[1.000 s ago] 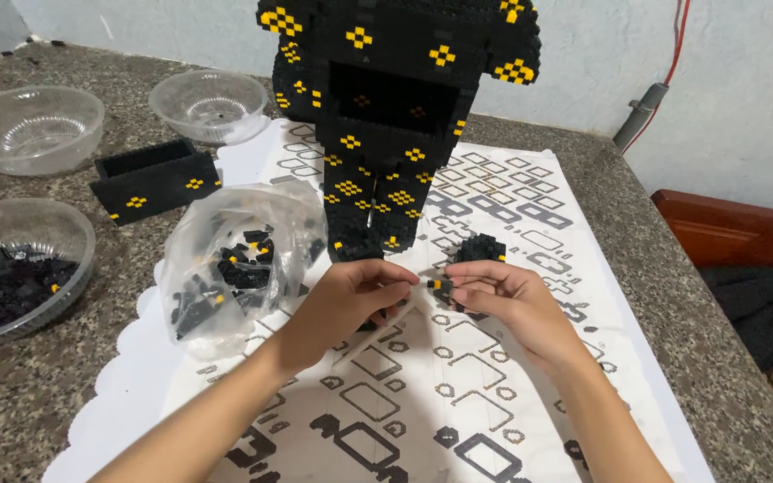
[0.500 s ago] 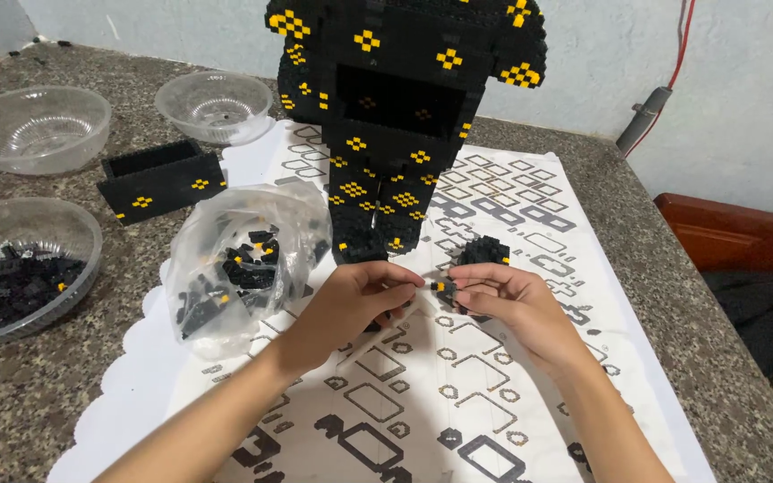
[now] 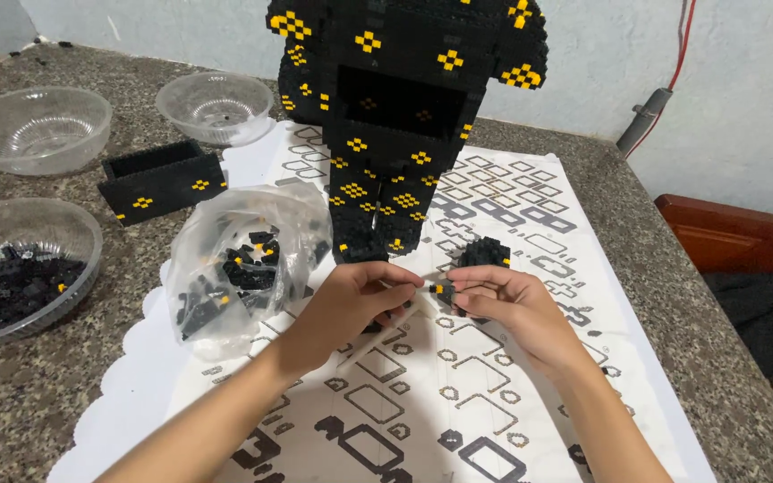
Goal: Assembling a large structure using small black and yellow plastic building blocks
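Note:
A tall black brick figure with yellow dotted patches stands at the back of a white patterned mat. In front of its feet my left hand and my right hand meet fingertip to fingertip, pinching a small black and yellow brick piece between them. A small black brick clump lies just beyond my right hand. A clear plastic bag of black and yellow bricks sits to the left of my left hand.
A clear bowl with black bricks is at the left edge. Two clear bowls stand farther back, nearly bare. A black brick box lies between them. The stone counter ends at the right, by a red-brown wooden piece.
Both hands stay together in front of the figure, with only slight finger shifts on the small piece. The view has drifted a little.

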